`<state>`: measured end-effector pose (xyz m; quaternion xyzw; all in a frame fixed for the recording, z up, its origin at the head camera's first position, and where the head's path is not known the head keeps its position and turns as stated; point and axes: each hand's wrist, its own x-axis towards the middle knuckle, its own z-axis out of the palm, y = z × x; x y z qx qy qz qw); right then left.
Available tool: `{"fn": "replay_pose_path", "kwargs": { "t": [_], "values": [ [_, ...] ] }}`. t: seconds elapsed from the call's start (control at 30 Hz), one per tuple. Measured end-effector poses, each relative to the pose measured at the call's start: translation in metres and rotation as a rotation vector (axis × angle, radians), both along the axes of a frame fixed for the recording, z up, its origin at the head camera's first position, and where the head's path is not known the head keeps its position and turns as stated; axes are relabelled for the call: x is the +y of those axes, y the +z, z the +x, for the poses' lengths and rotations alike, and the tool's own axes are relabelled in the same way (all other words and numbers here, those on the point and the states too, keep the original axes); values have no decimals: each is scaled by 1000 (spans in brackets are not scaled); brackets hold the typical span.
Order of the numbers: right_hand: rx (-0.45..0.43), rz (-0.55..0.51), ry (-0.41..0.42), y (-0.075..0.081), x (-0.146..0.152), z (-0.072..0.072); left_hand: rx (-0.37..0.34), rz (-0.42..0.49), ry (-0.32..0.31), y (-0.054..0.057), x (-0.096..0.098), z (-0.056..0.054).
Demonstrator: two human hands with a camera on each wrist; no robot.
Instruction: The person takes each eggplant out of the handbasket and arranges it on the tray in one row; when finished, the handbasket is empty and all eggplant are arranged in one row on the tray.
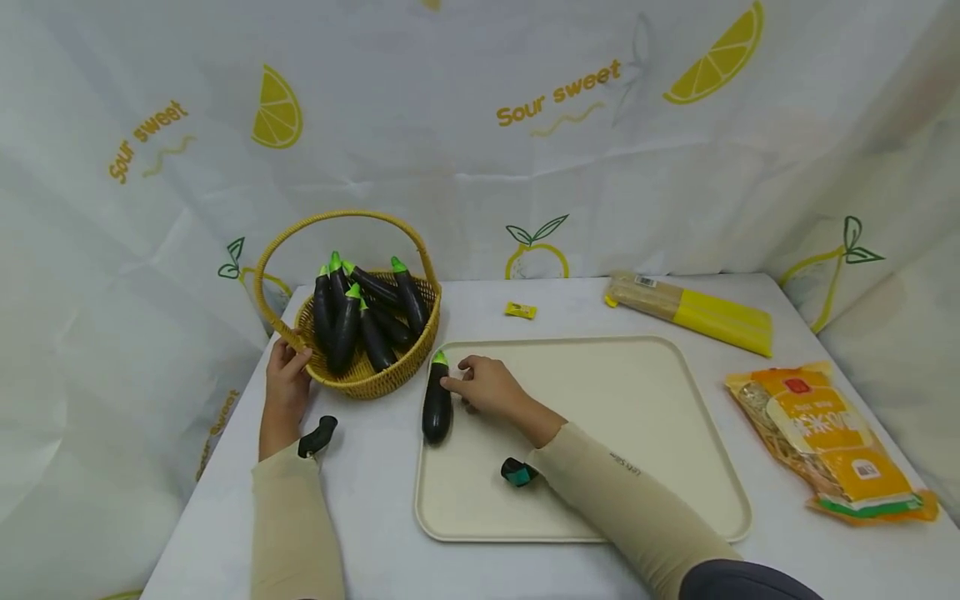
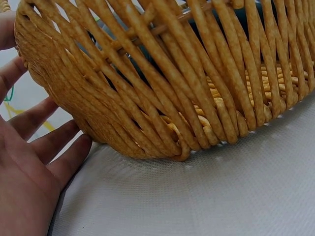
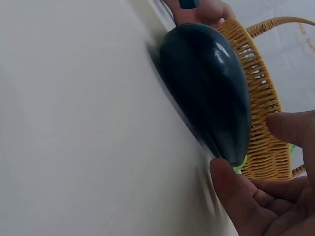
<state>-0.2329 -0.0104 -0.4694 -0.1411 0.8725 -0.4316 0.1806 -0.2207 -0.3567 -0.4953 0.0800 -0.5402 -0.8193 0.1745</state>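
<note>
A dark eggplant [image 1: 437, 404] with a green stem end lies along the left edge of the beige tray [image 1: 585, 525]. Beside it, my right hand [image 1: 491, 387] has thumb and fingers spread apart. In the right wrist view its fingertips [image 3: 224, 172] are close to the eggplant's stem end; whether they touch is unclear. My left hand [image 1: 287, 379] rests against the left side of a wicker basket [image 1: 367, 387], near the base of its handle. Fairly straight fingers [image 2: 54, 140] lie along the woven wall in the left wrist view. Several eggplants [image 1: 345, 329] sit in the basket.
A small yellow packet [image 1: 521, 310] lies behind the tray. At the back right is a long yellow-and-clear package [image 1: 690, 312]. An orange food bag [image 1: 832, 442] lies to the tray's right. White printed cloth [image 1: 465, 208] hangs behind the table and at its sides.
</note>
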Motion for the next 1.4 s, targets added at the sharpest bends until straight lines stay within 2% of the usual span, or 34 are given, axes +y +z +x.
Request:
{"fn": "replay_pose_path", "kwargs": {
  "t": [0.1,0.23,0.37,0.47,0.53,0.6,0.7,0.83,1.1,1.27,1.4],
  "values": [
    [52,39,16,12,-2,-8,-12,6,-4,-1,-2,0],
    [170,59,65,41,-17,-24,-23,16,2,1,-2,0],
    [297,107,151,68,-53,-43,-21,25,-8,3,-2,-2],
    [318,135,178,77,-85,-52,-28,32,-28,3,0,-3],
    [311,145,162,80,-107,-55,-36,22,-37,4,1,-4],
    [287,153,114,78,-130,-56,-33,6,-43,3,2,-4],
    [247,172,31,72,-161,-55,-36,-21,-38,2,0,-3],
    [246,223,-53,59,-187,-54,-52,-6,-35,-1,-1,1],
    [394,334,-75,51,-210,-58,5,-5,-17,0,-2,3],
    [357,375,-74,50,-216,-59,1,16,-14,2,-3,2],
    [273,279,-110,51,-209,-56,-5,9,-19,0,-2,1]
  ]
}}
